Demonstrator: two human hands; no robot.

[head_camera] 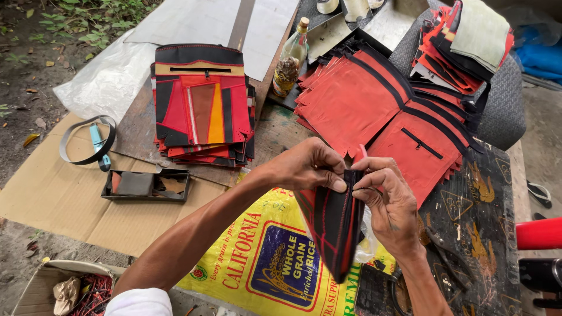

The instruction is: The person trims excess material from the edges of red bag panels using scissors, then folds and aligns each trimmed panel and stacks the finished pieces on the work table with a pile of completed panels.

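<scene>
We see first the big things around: a yellow woven plastic sack with printed panels (pixel 257 257) lies flat on the near side under the hands, a spread of flat red fabric panels with black strips and zippers (pixel 380 111) lies far and right, and a neat stack of red, black and orange patchwork fabric pieces (pixel 202 99) sits far and left on the worn wooden board (pixel 137 126). Between these two piles stands a small glass bottle with dark contents (pixel 290 58).

In the middle we find the folded black fabric piece with red stitched lines (pixel 335 231). It hangs down from the fingers, so its long axis runs from far to near, with the pointed end toward us and slightly left. Its top edge is exactly between both hands.

The left hand (pixel 307 167) pinches this top edge from the left side, thumb closed against fingers. The right hand (pixel 389 202) pinches the same edge from the right, also closed on it. Both hands are equally near; they almost touch each other.
</scene>
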